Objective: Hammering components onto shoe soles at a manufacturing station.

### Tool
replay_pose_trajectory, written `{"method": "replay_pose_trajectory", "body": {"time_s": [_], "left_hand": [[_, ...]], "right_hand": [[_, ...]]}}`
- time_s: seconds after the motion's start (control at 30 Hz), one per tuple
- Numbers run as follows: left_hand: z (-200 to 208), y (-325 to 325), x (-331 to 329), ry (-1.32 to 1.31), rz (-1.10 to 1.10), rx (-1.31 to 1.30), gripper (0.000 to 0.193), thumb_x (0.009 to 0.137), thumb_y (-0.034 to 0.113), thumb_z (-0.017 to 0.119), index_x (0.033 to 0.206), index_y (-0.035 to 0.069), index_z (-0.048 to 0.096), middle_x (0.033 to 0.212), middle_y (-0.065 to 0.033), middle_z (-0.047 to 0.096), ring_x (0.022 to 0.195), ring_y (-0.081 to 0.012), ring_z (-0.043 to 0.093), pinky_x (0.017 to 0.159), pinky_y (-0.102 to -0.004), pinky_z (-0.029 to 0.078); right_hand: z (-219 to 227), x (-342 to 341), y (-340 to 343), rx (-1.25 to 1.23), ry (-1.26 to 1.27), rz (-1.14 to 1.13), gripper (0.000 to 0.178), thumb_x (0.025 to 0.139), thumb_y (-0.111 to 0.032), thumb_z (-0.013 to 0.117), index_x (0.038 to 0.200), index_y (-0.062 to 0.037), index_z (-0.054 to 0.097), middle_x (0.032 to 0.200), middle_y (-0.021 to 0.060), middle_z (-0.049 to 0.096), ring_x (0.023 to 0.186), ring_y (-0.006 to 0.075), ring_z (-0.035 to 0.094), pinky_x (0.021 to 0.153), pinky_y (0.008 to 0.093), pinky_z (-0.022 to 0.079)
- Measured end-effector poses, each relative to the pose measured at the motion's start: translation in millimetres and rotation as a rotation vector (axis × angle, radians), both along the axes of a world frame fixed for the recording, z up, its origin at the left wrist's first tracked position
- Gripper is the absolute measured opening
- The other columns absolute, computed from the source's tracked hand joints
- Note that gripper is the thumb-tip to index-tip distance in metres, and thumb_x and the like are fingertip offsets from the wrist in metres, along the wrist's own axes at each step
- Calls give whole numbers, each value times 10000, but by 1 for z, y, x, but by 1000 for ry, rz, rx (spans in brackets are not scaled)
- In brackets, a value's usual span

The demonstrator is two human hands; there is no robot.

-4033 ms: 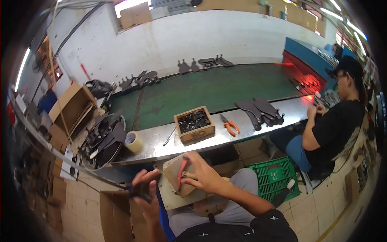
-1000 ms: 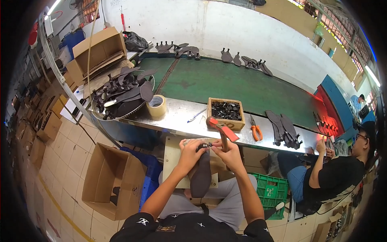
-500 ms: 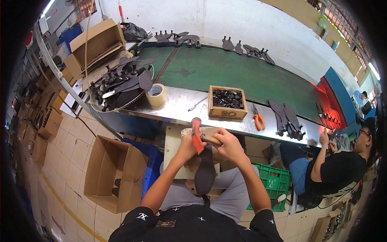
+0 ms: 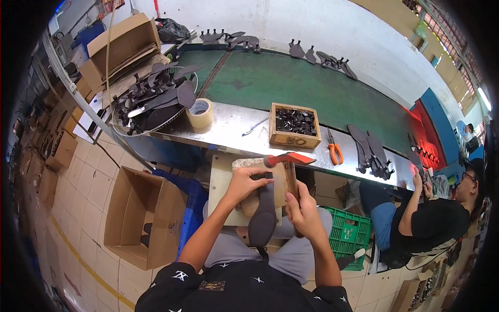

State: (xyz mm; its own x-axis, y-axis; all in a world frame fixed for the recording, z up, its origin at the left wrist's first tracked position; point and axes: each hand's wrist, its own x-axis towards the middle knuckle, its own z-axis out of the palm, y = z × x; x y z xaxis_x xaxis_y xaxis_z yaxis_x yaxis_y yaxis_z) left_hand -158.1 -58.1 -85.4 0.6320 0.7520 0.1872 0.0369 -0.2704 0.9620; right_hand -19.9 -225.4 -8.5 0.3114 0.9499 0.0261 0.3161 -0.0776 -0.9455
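Observation:
My right hand (image 4: 304, 214) is wrapped round the wooden handle of a hammer (image 4: 291, 158), which has a red and dark head. The handle stands roughly upright, its head above the work. With thumb and fingers my left hand (image 4: 243, 183) pinches the heel end of a dark grey shoe sole (image 4: 262, 223). A small black piece shows at the fingertips; I cannot tell whether it is fixed to the heel. The sole's broad end points toward my lap. Beneath the hands lies a pale, worn block (image 4: 280, 188) on a cream stand (image 4: 217, 182).
Ahead, a wooden box (image 4: 294, 141) of small black pieces, orange-handled pliers (image 4: 335, 151), a tape roll (image 4: 200, 114) and a basket (image 4: 117, 122) of heeled soles line the green conveyor (image 4: 301, 86). A cardboard box (image 4: 169, 221) stands left, a green crate (image 4: 348, 234) right. A co-worker sits far right.
My right hand has moved right and down, and the hammer has swung from over my left hand to its right, handle more upright. The sole's heel end now shows at my left fingertips.

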Motion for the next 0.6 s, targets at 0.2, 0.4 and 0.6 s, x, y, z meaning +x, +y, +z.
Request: {"method": "replay_pose_trajectory", "body": {"time_s": [0.2, 0.4, 0.6], "left_hand": [[1, 1, 1, 0, -53, -88, 255, 783, 106, 788, 1010, -5, 751, 851, -48, 744, 752, -65, 636, 704, -239, 518], [5, -2, 3, 9, -51, -125, 255, 786, 113, 792, 1002, -17, 750, 829, -37, 734, 747, -62, 634, 706, -231, 518], [-1, 0, 0, 145, -42, 111, 1060, 717, 291, 867, 1507, -56, 251, 1146, -124, 713, 1093, -254, 665, 959, -360, 496]], "right_hand": [[16, -17, -24, 102, -214, -30, 397, 1002, -106, 529, 1358, 54, 457, 1149, 292, 616, 1029, 393, 642, 874, 394, 494], [33, -13, -21, 64, -266, -6, 404, 1002, -108, 526, 1351, 78, 446, 1117, 303, 619, 976, 437, 641, 835, 407, 507], [9, -22, -22, 118, -353, -53, 366, 991, -100, 537, 1308, 65, 457, 1100, 296, 627, 941, 463, 647, 779, 438, 527]]}}
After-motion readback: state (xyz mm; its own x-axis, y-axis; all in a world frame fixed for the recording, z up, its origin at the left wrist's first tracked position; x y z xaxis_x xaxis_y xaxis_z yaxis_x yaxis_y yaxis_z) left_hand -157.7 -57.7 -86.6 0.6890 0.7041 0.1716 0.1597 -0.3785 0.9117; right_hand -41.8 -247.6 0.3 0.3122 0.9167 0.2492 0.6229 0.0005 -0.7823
